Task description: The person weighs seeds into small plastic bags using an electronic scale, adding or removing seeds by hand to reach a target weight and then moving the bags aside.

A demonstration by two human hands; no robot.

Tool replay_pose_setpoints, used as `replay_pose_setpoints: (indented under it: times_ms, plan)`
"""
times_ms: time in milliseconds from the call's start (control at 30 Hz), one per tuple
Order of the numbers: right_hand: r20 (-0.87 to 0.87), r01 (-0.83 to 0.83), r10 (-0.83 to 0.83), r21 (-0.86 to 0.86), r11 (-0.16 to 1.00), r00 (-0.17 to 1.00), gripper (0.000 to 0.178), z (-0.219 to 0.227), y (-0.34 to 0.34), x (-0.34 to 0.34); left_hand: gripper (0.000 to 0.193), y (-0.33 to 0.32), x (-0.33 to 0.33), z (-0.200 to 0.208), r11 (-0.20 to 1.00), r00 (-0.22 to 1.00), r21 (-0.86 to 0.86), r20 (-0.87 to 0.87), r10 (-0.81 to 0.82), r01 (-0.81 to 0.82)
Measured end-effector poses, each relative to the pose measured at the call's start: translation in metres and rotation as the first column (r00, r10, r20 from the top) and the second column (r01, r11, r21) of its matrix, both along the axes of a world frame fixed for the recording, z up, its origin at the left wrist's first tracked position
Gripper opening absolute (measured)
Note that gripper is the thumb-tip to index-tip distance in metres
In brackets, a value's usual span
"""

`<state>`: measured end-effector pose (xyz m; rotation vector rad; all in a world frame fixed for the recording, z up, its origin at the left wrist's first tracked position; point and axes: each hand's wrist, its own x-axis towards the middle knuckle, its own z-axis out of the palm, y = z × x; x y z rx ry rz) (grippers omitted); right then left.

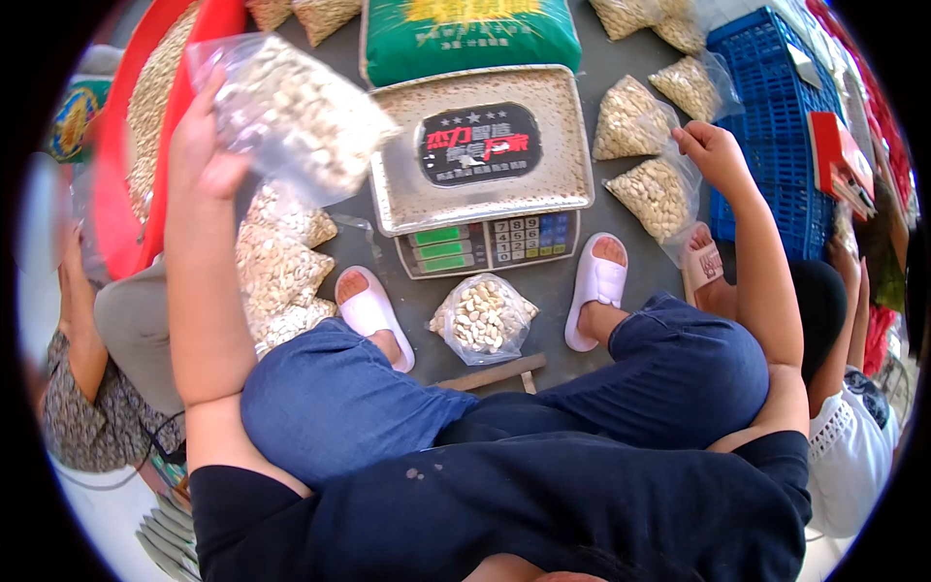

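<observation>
My left hand [208, 150] is raised at the left of the scale and grips a clear plastic bag of pale seeds [296, 112], which look like pumpkin seeds. The bag is slightly blurred and tilts toward the scale. On the right, my right hand [716, 155] is closed, its fingertips pinching the loose plastic top of a seed bag [655, 199] on the floor. Between the hands stands a digital scale [485, 209] with a metal tray, seed dust and nothing else on it. Another filled bag [483, 318] lies between my feet.
A red tub [116, 194] of loose seeds stands at the left, beside a pile of seed bags [281, 262]. More bags [626, 116] lie at the right, near a blue crate [776, 126]. A green sack [470, 44] is behind the scale. People sit close on both sides.
</observation>
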<state>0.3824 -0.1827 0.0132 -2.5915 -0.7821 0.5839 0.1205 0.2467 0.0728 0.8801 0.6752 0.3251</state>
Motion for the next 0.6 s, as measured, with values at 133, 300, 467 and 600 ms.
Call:
replay_pose_setpoints:
  times_ms: [133, 300, 467, 600]
  plan:
    - [-0.001, -0.112, 0.113, 0.082, 0.99, 0.994, 0.029, 0.018, 0.019, -0.022, 0.024, -0.048, 0.03, 0.023, 0.998, 0.997, -0.062, -0.068, 0.024, -0.028]
    - [-0.017, -0.188, 0.193, 0.151, 0.971, 0.981, 0.025, 0.026, 0.03, -0.034, 0.028, -0.094, 0.055, -0.023, 0.941, 0.999, -0.335, -0.012, -0.043, 0.036]
    - [-0.058, -0.223, 0.231, 0.117, 0.968, 0.971, 0.026, 0.018, 0.038, -0.04, 0.033, -0.141, 0.054, -0.088, 0.975, 0.971, -0.22, -0.227, -0.068, 0.017]
    - [-0.056, -0.271, 0.277, 0.087, 0.959, 0.959, 0.028, 0.014, 0.045, -0.042, 0.039, -0.124, 0.038, -0.094, 0.949, 0.846, -0.142, -0.431, -0.315, 0.281]
